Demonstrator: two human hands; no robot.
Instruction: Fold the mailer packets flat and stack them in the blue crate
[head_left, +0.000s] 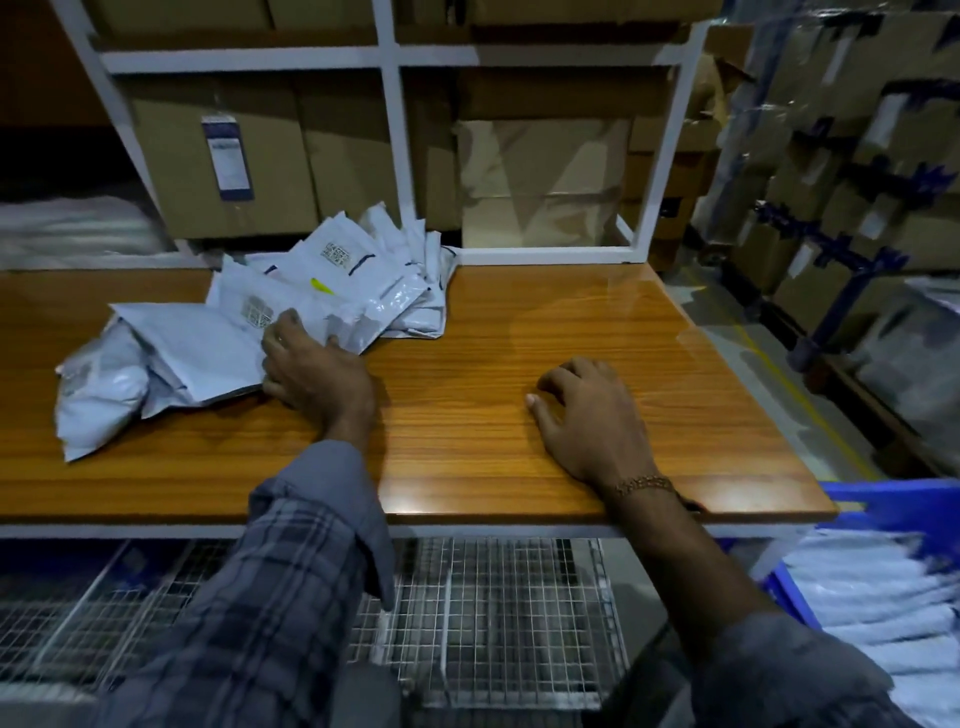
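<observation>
— Where is the nearest mailer packet found?
— Under the left hand, whose fingers are laid on its right edge; its long axis runs leftward.
— And the right hand?
— Rested empty, loosely curled, well right; blue crate beyond.

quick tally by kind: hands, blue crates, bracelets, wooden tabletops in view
hands: 2, the left hand and the right hand
blue crates: 1, the blue crate
bracelets: 1, the bracelet
wooden tabletops: 1, the wooden tabletop
total: 5
</observation>
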